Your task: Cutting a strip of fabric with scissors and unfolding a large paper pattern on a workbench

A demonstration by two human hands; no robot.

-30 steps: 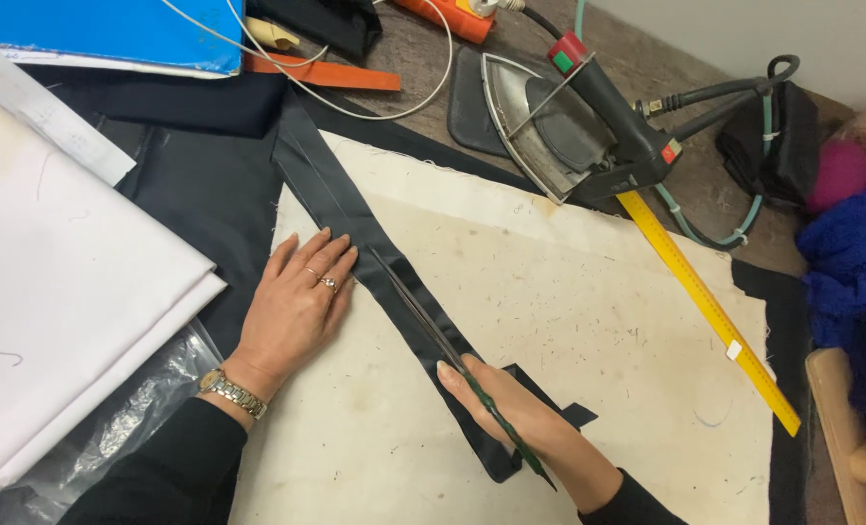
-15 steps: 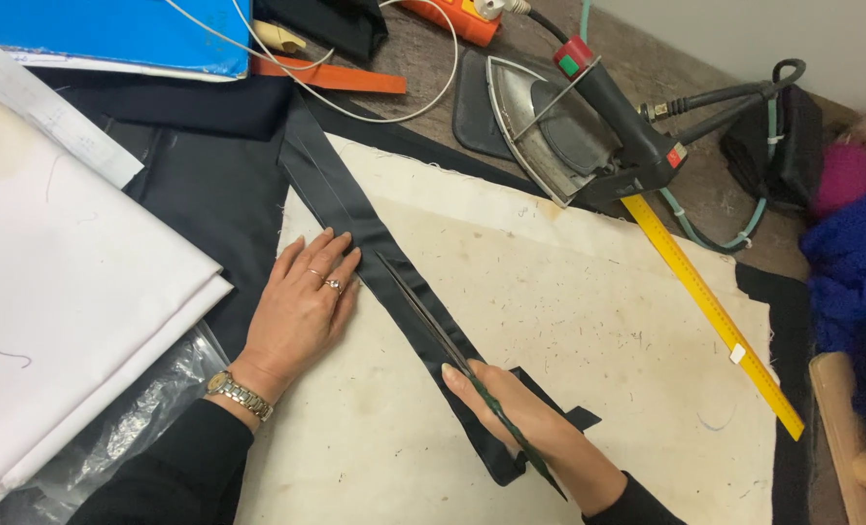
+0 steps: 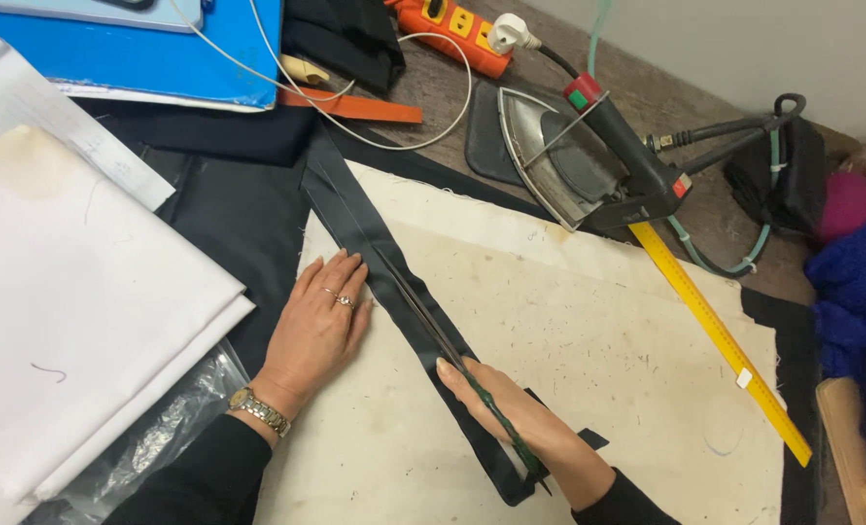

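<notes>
likely tailoring workshop, iron [image 3: 588, 160] (upturned), ruler [image 3: 715, 335]

strip [image 3: 375, 243] on cloth [image 3: 588, 340] | iron [image 3: 579, 160] behind | ruler [image 3: 715, 335] right

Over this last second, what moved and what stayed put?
Little changed. The right hand keeps pressing the thin dark rod along the black fabric strip; the left hand stays flat beside it. The iron and yellow ruler have not moved; only the camera shifted.

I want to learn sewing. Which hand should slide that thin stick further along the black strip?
Probably the right hand: it already grips the thin rod lying along the black strip. The left hand lies flat beside the strip.
</notes>
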